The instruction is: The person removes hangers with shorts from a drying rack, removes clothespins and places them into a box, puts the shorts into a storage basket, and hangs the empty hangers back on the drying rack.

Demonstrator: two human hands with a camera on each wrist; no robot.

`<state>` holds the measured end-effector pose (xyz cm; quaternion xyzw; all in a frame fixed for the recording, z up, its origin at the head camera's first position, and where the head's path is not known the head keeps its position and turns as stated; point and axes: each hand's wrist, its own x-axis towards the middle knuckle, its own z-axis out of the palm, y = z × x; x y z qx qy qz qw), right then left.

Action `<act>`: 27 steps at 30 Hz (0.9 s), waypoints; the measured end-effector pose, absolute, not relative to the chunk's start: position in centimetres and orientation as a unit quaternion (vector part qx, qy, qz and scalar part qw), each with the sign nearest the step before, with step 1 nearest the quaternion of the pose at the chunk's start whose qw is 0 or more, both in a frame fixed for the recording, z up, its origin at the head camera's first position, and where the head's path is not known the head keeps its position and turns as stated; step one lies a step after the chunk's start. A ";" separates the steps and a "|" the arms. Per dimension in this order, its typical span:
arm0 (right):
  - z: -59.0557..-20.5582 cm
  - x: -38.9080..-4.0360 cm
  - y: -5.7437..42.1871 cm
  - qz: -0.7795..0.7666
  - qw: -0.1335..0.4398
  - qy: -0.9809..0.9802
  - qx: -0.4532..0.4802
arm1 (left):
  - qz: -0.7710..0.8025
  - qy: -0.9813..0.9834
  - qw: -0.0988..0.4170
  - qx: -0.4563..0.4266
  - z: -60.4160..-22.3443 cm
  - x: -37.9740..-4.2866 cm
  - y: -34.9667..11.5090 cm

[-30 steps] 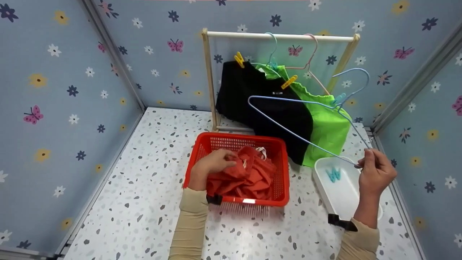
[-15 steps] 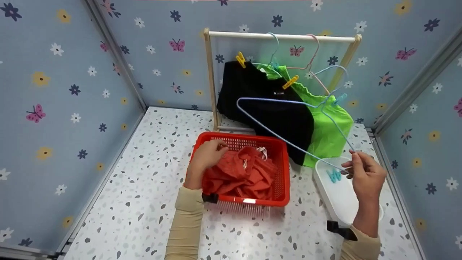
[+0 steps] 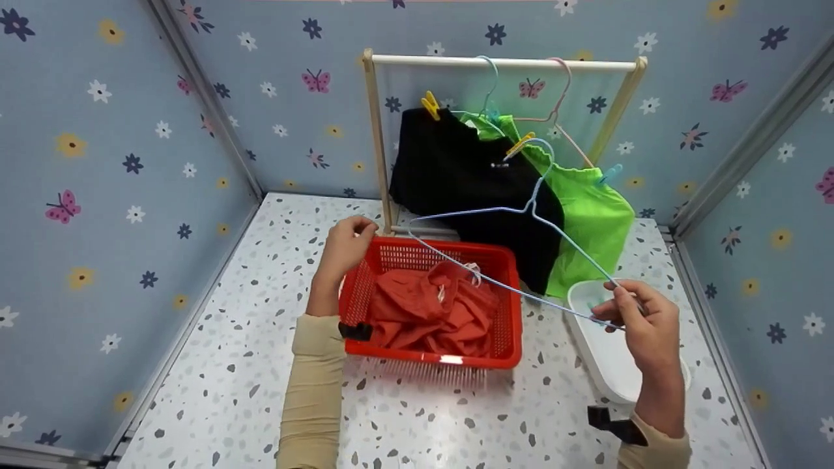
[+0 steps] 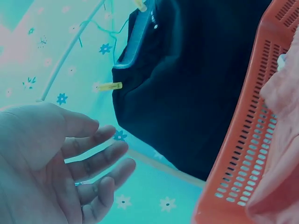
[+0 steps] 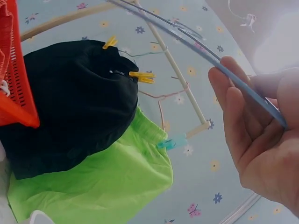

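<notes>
Pinching one blue hanger, right hand, left hand loosely spread, one basket, two yellow clothespins

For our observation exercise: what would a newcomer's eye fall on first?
Probably the red basket at the centre, with crumpled red cloth inside. Behind it, a black garment and a green garment hang from the rack. In front, the right hand holds a blue hanger.

It's bright in here: white glare streaks the front rim of the red basket, and soft sheen lies on the speckled table. The far corner of the blue hanger blurs faintly. The left wrist view is washed cyan, the black garment nearly featureless; the right's upper corner glows white.
</notes>
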<state>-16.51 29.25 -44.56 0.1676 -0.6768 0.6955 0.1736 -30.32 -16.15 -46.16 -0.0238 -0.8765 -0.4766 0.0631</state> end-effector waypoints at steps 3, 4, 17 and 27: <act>-44.2 -16.4 28.5 0.685 0.129 -0.697 0.172 | -0.509 -0.858 0.067 -0.024 -45.6 -31.2 -16.5; -44.1 -16.4 28.2 0.680 0.113 -0.703 0.175 | -0.524 -0.849 0.067 -0.026 -45.4 -31.6 -16.6; -42.9 -17.9 22.5 0.673 -0.009 -0.697 0.246 | -0.672 -0.734 0.096 0.035 -42.7 -37.5 -16.3; -40.7 -20.7 17.9 0.674 0.020 -0.690 0.264 | -0.703 -0.710 0.029 0.036 -40.9 -41.8 -15.0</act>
